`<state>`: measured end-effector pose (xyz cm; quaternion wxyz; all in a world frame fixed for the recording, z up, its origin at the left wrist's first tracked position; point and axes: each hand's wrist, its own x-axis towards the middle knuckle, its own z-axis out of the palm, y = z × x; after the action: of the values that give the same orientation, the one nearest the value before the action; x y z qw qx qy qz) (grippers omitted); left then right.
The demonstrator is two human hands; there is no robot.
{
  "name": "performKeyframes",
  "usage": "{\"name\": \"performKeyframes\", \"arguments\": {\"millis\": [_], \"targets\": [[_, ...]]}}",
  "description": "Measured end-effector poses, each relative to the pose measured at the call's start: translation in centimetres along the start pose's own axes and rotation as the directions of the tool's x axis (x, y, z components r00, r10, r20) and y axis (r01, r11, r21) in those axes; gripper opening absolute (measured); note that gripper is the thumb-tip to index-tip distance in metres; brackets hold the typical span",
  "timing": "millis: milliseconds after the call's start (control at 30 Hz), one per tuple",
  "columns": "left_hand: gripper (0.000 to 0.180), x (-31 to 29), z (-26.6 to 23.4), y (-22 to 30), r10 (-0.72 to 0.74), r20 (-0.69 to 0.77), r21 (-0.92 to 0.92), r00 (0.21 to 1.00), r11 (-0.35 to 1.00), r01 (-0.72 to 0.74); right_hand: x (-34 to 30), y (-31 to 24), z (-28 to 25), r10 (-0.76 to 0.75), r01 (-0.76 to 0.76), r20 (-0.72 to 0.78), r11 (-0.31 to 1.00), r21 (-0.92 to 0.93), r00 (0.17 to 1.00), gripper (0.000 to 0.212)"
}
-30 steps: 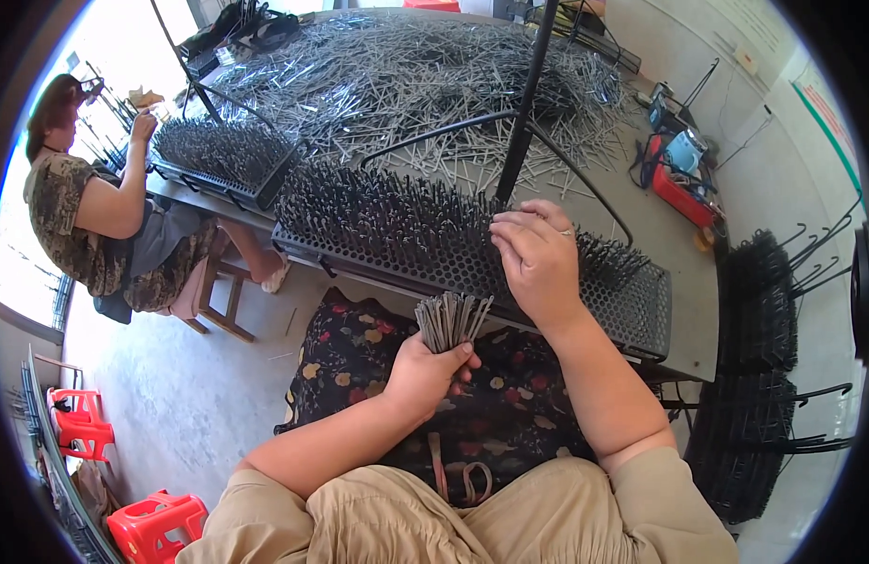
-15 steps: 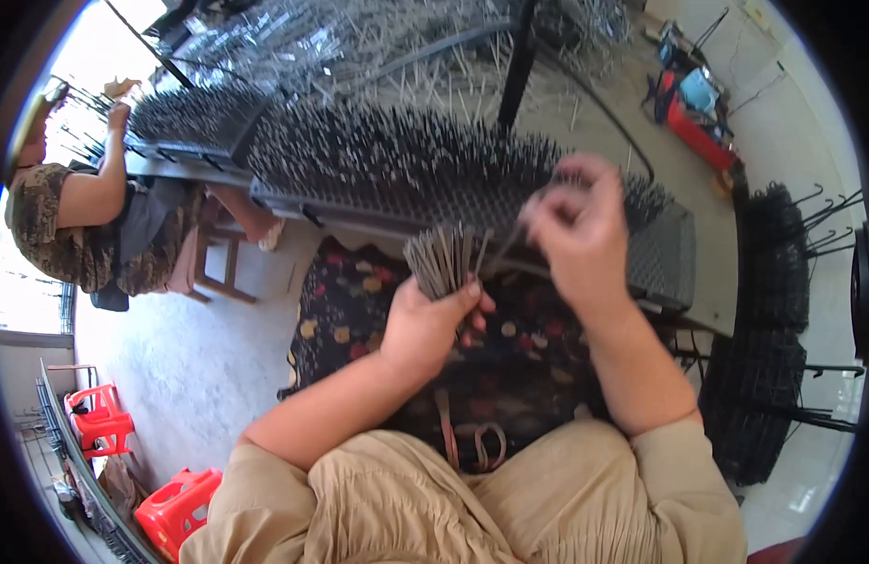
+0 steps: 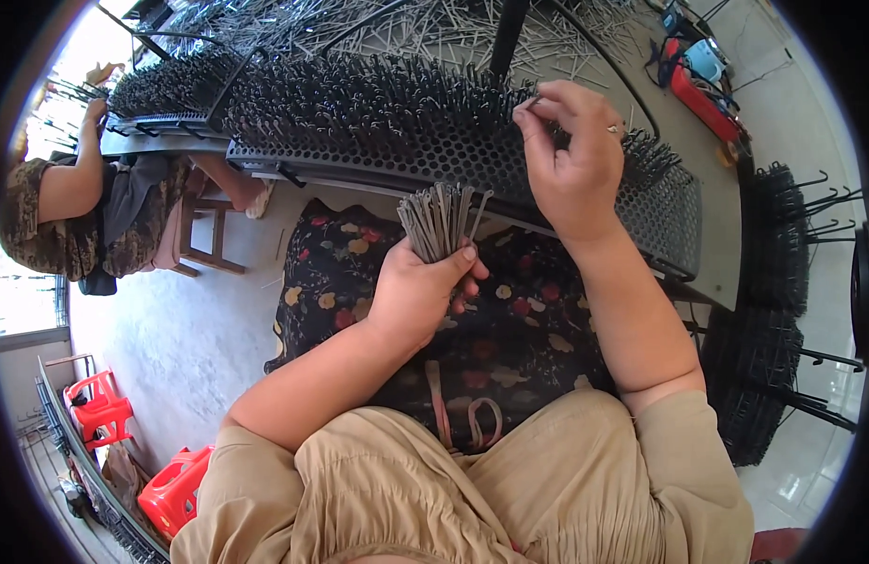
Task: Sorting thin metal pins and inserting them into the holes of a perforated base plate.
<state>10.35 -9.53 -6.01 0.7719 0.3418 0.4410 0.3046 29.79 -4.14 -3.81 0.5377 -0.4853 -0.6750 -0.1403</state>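
Observation:
My left hand (image 3: 420, 287) is closed round an upright bundle of thin grey metal rods (image 3: 439, 223), held over a dark flowered cloth (image 3: 359, 244) in front of my lap. One rod at the bundle's right side leans apart, near my thumb. My right hand (image 3: 580, 155) is raised over a long dark perforated rack (image 3: 462, 193), thumb and forefinger pinched together at the edge of the standing rods. A short dark end of a thin rod shows at those fingertips; the remainder is hidden. Many dark, hook-ended rods (image 3: 359, 103) stand densely in the rack's holes.
Loose rods (image 3: 434, 28) lie heaped behind the rack, beside a black upright post (image 3: 509, 42). A co-worker (image 3: 72, 211) sits at the far left by a second filled rack (image 3: 176, 89). Red plastic stools (image 3: 176, 493) stand lower left; bunches of black hooks (image 3: 777, 244) hang at right.
My right hand has moved up and away from the bundle to the rack's standing rods, carrying a thin rod. My left hand still grips the bundle. The view has shifted slightly.

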Motion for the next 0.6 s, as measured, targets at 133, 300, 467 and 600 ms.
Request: {"name": "performKeyframes", "arguments": {"millis": [133,300,467,600], "targets": [[0.006,0.0,0.0,0.2,-0.03,-0.008,0.004,1.0,1.0,0.03,0.9,-0.4,-0.2,-0.121,0.144,0.114,0.964,-0.224,0.986,0.017],[0.007,-0.1,-0.3,0.3,0.0,0.01,-0.052,1.0,0.999,0.001,0.0,-1.5,-1.3,-0.107,0.126,0.135,0.983,-0.134,0.985,0.018],[0.01,-0.5,-0.4,1.2,-0.034,0.159,-0.196,0.987,0.978,0.066,-0.9,-4.2,-3.4,0.378,-0.917,0.84,0.244,0.316,0.389,0.024],[0.016,-0.4,-1.0,1.3,-0.116,0.237,-0.252,0.965,0.952,0.176,0.8,-3.1,-4.0,0.507,-0.881,0.721,0.28,0.381,0.473,0.028]]}}
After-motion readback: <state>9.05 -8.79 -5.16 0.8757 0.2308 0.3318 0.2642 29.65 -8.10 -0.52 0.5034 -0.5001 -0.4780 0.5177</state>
